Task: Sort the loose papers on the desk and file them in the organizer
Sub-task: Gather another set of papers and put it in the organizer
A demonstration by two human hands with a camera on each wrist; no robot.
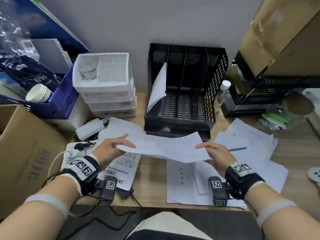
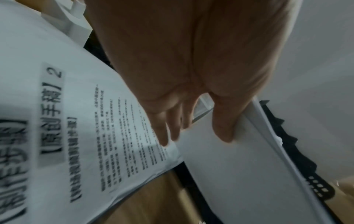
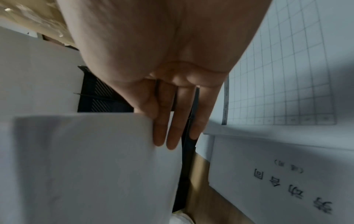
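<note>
Both my hands hold one sagging stack of white papers [image 1: 162, 148] above the desk, just in front of the black mesh organizer [image 1: 214, 87]. My left hand [image 1: 125, 144] pinches its left edge, thumb on top. My right hand [image 1: 203, 147] pinches the right edge. The organizer's leftmost slot holds leaning sheets [image 1: 158, 85]; its other slots show none. In the left wrist view my thumb [image 2: 224, 125] lies on the stack [image 2: 239, 174]. In the right wrist view my fingers [image 3: 168, 133] lie against the stack [image 3: 86, 166]. Loose papers lie below: a printed sheet [image 1: 124, 170], a centre sheet [image 1: 181, 184], a right pile [image 1: 251, 144].
A white drawer unit [image 1: 103, 84] stands left of the organizer, with a blue basket of paper cups [image 1: 58, 101] and a cardboard box [image 1: 26, 153] further left. A power strip [image 1: 72, 153] and cables lie by my left wrist. A black rack [image 1: 259, 96] and a bottle [image 1: 225, 89] stand on the right.
</note>
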